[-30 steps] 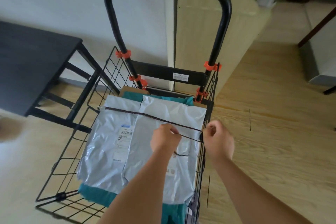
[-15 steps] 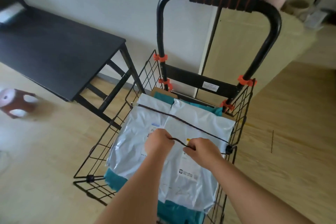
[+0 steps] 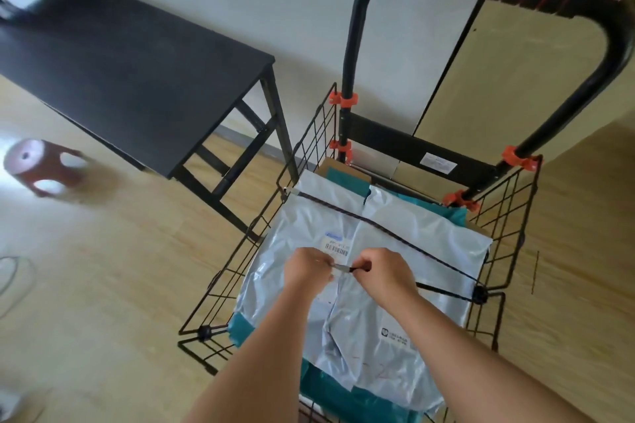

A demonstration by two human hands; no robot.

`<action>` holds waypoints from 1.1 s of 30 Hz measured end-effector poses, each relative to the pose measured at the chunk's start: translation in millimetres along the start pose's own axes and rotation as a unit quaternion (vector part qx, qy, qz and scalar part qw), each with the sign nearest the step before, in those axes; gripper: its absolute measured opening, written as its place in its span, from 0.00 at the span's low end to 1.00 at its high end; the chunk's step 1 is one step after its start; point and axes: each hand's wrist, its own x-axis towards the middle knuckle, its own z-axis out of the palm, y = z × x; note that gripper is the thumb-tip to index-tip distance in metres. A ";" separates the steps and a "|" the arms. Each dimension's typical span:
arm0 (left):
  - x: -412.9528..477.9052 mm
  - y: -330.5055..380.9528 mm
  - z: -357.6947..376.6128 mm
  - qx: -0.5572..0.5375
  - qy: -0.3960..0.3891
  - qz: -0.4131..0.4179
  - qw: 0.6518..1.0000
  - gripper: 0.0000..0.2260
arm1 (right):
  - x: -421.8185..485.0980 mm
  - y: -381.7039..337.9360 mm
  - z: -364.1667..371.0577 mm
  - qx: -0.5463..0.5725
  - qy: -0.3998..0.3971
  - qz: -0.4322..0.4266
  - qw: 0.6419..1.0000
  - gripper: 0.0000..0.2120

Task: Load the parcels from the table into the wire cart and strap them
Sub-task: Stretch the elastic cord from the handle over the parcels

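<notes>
Head view: parcels [image 3: 412,251] sit stacked inside the wire cart [image 3: 508,216], cord [image 3: 357,216] across them; our left hand [image 3: 305,271] and right hand [image 3: 388,271] pinch its free end. Fastening remains, we judge.

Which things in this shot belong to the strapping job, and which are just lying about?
Job:
- wire cart
- grey parcels on the teal parcel
- elastic cord
- left grip and right grip, both pinching the cord
- black table

Lying about:
- red stool
- wooden cabinet
</notes>
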 end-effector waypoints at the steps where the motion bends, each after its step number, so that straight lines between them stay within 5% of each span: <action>1: 3.2 0.8 -2.5 -0.081 -0.010 -0.026 0.996 0.07 | 1.5 -2.1 1.8 -0.015 0.019 -0.004 1.000 0.05; 5: 7.8 4.4 -13.3 -0.244 -0.063 -0.071 0.965 0.05 | 5.0 -7.4 8.3 -0.056 0.037 -0.010 0.998 0.04; 14: 16.5 4.6 -7.9 -0.136 -0.119 -0.006 0.983 0.04 | 6.3 -1.4 4.3 -0.018 0.007 0.001 1.000 0.07; 19: 17.1 11.1 -6.3 0.018 -0.070 0.028 0.997 0.13 | 5.8 3.1 -1.0 -0.015 0.019 -0.017 1.000 0.04; 29: 13.3 -5.0 -21.1 -0.039 -0.049 0.068 0.996 0.06 | 17.8 -16.4 11.5 0.108 -0.050 0.015 0.993 0.07; 33: 11.1 -6.1 -34.7 -0.012 0.122 0.127 0.984 0.08 | 30.2 -40.7 15.7 0.075 -0.020 0.047 0.996 0.06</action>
